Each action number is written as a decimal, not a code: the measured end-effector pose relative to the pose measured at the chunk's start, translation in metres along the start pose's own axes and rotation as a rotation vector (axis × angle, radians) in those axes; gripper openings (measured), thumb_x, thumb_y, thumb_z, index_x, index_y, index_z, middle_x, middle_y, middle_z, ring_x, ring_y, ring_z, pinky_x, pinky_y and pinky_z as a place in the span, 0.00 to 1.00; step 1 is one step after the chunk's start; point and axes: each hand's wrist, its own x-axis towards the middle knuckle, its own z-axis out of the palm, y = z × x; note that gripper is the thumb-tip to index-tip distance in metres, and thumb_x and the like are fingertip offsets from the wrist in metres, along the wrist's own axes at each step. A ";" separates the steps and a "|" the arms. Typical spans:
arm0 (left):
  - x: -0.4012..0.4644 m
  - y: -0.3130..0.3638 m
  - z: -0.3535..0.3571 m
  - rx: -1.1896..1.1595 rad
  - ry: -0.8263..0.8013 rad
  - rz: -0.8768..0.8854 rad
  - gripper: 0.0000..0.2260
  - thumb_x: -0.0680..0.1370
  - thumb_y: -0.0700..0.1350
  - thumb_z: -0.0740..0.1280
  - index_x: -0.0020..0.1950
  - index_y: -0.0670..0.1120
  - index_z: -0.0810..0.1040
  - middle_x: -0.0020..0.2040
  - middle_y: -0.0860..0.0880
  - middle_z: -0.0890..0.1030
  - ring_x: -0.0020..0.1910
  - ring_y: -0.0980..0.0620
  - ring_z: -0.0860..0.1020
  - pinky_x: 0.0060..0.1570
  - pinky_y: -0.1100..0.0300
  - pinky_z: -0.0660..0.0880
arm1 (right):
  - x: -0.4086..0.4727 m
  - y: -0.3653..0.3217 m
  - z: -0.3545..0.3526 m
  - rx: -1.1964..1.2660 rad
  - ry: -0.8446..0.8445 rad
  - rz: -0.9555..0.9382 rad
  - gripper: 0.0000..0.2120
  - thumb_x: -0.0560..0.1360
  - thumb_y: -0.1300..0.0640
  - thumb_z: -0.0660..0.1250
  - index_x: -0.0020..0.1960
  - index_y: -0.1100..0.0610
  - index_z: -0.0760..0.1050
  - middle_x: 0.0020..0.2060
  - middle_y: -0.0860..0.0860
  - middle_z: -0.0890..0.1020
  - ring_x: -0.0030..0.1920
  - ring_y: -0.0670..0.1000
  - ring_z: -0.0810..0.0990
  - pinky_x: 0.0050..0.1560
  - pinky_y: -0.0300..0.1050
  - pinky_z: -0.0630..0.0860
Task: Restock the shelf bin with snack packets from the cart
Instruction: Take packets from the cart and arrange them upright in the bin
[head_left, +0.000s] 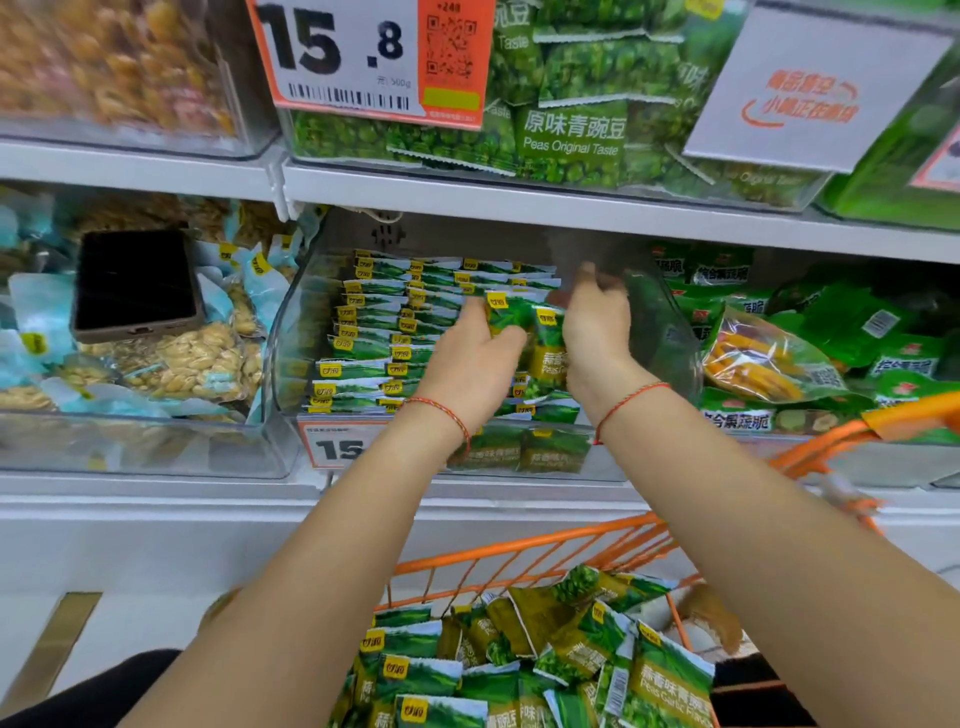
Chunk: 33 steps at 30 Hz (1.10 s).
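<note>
We pinch upright packets between left hand and right hand, just right of the bin's rows.

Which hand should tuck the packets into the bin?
Probably the left hand: it grips the pea packets beside the neat rows in the clear bin, while the right hand only steadies them.

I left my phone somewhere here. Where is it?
The phone lies on the peanut packets in the left bin, beside the bin being restocked.
</note>
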 end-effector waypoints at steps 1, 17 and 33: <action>-0.005 0.004 0.006 -0.037 -0.027 -0.012 0.22 0.80 0.47 0.57 0.74 0.46 0.59 0.38 0.55 0.69 0.47 0.42 0.79 0.44 0.56 0.73 | -0.005 0.001 -0.001 0.048 0.030 0.014 0.15 0.82 0.51 0.54 0.63 0.59 0.69 0.39 0.49 0.77 0.40 0.49 0.74 0.46 0.42 0.68; -0.041 0.012 0.005 -0.095 -0.128 -0.078 0.15 0.80 0.52 0.56 0.63 0.45 0.64 0.57 0.45 0.72 0.46 0.50 0.70 0.52 0.51 0.77 | -0.059 -0.012 -0.035 0.370 -0.300 0.323 0.28 0.80 0.37 0.48 0.60 0.57 0.74 0.46 0.52 0.83 0.59 0.54 0.74 0.69 0.55 0.62; -0.024 0.006 0.003 -0.275 -0.210 -0.116 0.47 0.59 0.74 0.71 0.68 0.44 0.72 0.66 0.45 0.76 0.64 0.45 0.75 0.67 0.45 0.68 | -0.069 -0.019 -0.105 -0.080 -0.769 0.117 0.25 0.75 0.66 0.68 0.70 0.63 0.66 0.41 0.42 0.82 0.36 0.37 0.80 0.38 0.30 0.76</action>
